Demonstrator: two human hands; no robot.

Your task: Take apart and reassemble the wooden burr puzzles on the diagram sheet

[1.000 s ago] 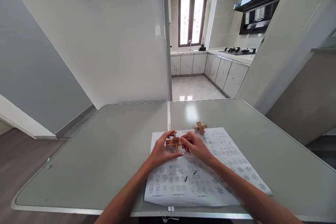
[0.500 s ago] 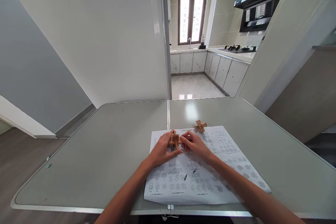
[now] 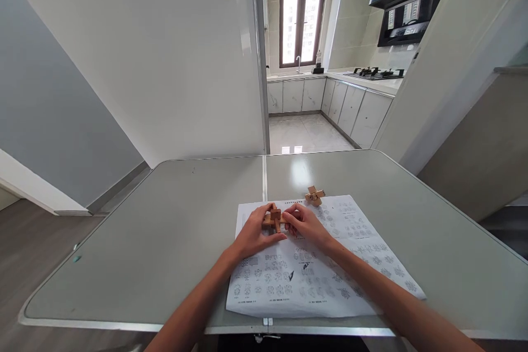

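Note:
A small wooden interlocking puzzle (image 3: pixel 275 214), built of crossed brown bars, sits between my hands over the printed sheet (image 3: pixel 284 302). My left hand (image 3: pixel 254 235) curls round its left side, fingers behind and the thumb stretched along the front. With thumb and fingers pinched together, my right hand (image 3: pixel 306 225) grips the bar end on the right. Beyond the right hand, a second wooden cross-shaped piece (image 3: pixel 314 196) with dark marks rests at the sheet's far edge. Line drawings of puzzles and several dark tick marks cover the paper.
The grey folding table (image 3: pixel 165 242) has a metal rim and a seam down its middle. A pale green bit (image 3: pixel 76 258) lies near its left edge. Past the table stand a white wall panel (image 3: pixel 198 66) and a kitchen with cabinets (image 3: pixel 350 107) and a gas stove (image 3: pixel 375 73).
My left fingers have shifted slightly, and more of the puzzle's left end shows. The right hand keeps its pinch. The camera view has moved a little.

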